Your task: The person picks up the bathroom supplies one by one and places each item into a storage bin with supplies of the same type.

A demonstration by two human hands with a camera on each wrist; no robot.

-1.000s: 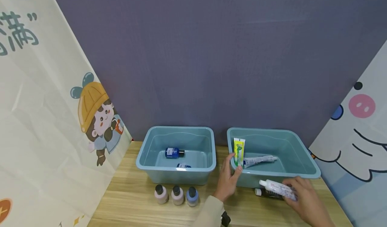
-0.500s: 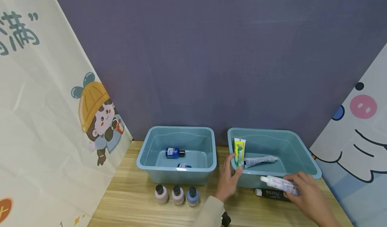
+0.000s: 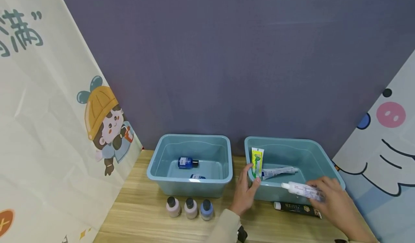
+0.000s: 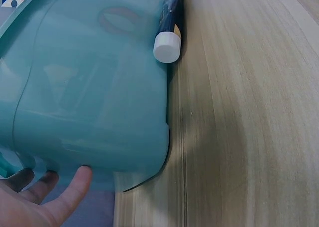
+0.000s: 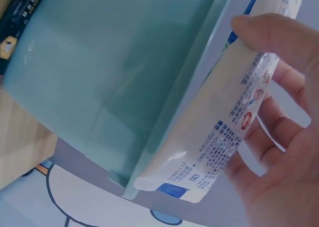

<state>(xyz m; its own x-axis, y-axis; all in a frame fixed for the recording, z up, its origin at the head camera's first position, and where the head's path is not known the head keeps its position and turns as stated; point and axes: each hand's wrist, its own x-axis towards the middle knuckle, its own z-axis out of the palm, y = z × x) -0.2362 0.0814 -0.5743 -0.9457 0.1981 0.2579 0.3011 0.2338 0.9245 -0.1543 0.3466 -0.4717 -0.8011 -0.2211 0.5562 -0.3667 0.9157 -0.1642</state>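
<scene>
A plain dark purple-grey wall panel (image 3: 227, 63) fills the upper centre; a pale wood-grain tabletop (image 3: 139, 214) spans the bottom.

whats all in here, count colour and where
table: 1, brown, below
bins: 2, teal, on table
blue bottles: 2, blue, in left bin, one partly hidden
small bottles: 3, two pink, one blue, before left bin
yellow tube: 1, yellow-green, in right bin
pale tube: 1, blue-white, in right bin
held tube: 1, white, right grip
black tube: 1, black, before right bin
wall: 1, purple-grey, behind
printed panels: 2, white, either side
wrist pieces: 2, black, at wrists
sleeves: 2, beige, frame bottom
left grip: 1, bare, right bin's left end
right grip: 1, bare, round held tube
</scene>
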